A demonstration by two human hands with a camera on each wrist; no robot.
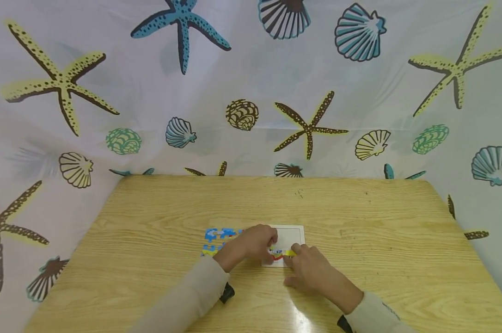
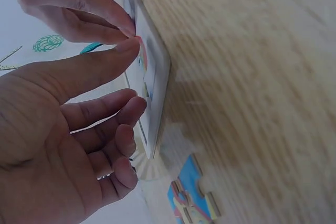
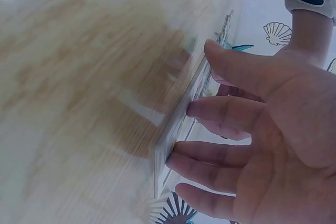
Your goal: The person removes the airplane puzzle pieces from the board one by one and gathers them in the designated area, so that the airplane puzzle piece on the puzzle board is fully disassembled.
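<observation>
while the left hand (image 1: 257,243) and right hand (image 1: 310,267) both have fingertips at the flat white rectangular puzzle tray (image 1: 287,235), relaxed and gripping nothing, an uneven push could probably knock its small red-and-yellow jigsaw pieces (image 1: 278,257) askew. tray's between them; flat blue jigsaw pieces (image 1: 211,235) lie just left of the left hand.

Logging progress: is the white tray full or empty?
Partly filled: the tray has colored pieces along its near side, its visible far part bare.
</observation>
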